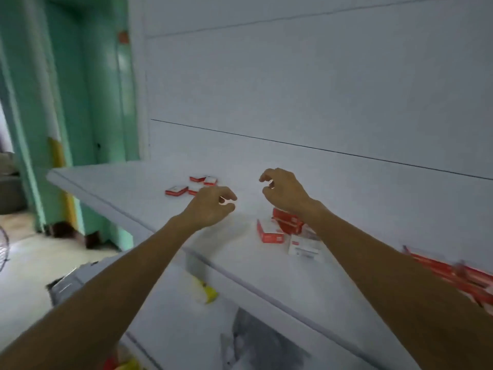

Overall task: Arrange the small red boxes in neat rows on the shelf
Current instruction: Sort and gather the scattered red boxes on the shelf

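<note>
Small red-and-white boxes lie scattered on the white shelf (122,190). A loose group of boxes (176,190) sits at the back left, just beyond my left hand (210,206). A jumbled pile of boxes (269,232) lies under and in front of my right wrist, one of them with its white face up (304,247). My right hand (285,192) hovers above the shelf behind that pile. The fingers of both hands are loosely curled and I see nothing held in them. The hands are about a hand's width apart.
More red boxes (453,273), blurred, lie along the shelf at the far right edge. A white panelled wall backs the shelf. Below the shelf's front edge a yellow item (209,291) sits on a lower level. A green door frame (32,129) and floor are to the left.
</note>
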